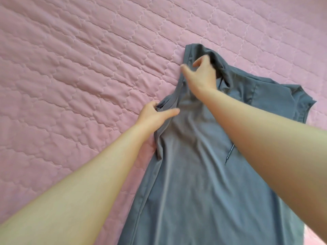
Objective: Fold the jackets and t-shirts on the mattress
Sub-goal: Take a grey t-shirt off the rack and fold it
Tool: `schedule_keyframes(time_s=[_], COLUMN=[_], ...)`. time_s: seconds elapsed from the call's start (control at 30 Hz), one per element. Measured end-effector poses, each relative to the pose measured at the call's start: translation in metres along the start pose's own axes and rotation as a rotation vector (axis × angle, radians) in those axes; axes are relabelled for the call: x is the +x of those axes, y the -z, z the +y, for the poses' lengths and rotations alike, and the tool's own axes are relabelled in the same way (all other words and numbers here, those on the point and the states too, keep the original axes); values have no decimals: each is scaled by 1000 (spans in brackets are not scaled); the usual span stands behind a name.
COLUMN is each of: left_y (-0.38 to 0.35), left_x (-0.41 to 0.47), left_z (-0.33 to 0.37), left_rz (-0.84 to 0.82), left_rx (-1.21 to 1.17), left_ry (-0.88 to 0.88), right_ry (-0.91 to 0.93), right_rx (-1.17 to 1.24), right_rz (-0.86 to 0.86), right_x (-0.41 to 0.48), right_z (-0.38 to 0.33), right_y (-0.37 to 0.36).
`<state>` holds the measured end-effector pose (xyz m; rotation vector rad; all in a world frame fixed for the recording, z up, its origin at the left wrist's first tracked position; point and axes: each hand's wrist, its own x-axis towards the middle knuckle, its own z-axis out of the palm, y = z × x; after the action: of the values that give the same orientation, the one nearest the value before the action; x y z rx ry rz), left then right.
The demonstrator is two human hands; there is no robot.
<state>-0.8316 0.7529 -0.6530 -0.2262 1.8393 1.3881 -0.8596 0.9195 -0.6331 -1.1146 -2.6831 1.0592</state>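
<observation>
One view is given, taken from a camera worn on the head. The scene is looked at forward and steeply downward, from close above the mattress (70, 68), by which the background is filled. Both forearms (79, 191) are seen stretching in from the lower left and right, with the left hand (154, 115) and right hand (201, 75) near mid-frame. The grey garment (194, 174) is cut off by the lower edge.

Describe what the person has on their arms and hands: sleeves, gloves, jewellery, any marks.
Both arms are uncovered: the left forearm and the right forearm show no sleeve anywhere in view. The left hand and the right hand wear no gloves. No ring, watch, bracelet or marking can be seen, though the picture is slightly blurred around the fingers.
</observation>
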Motion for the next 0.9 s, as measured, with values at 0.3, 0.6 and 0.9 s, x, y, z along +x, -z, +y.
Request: schedule_keyframes(time_s=[0.3, 0.6, 0.9], left_y=[-9, -98, -141], left_x=[-43, -107, -143], left_z=[-42, -33, -86], left_rz=[-269, -422, -644], left_rx=[322, 653, 981], left_ry=[-209, -443, -203], right_ry=[-6, -411, -498], right_rx=[-46, 916, 470], right_rz=[-170, 87, -144], right_x=[-33, -42, -72], right_z=[12, 81, 159], right_y=[-13, 76, 100])
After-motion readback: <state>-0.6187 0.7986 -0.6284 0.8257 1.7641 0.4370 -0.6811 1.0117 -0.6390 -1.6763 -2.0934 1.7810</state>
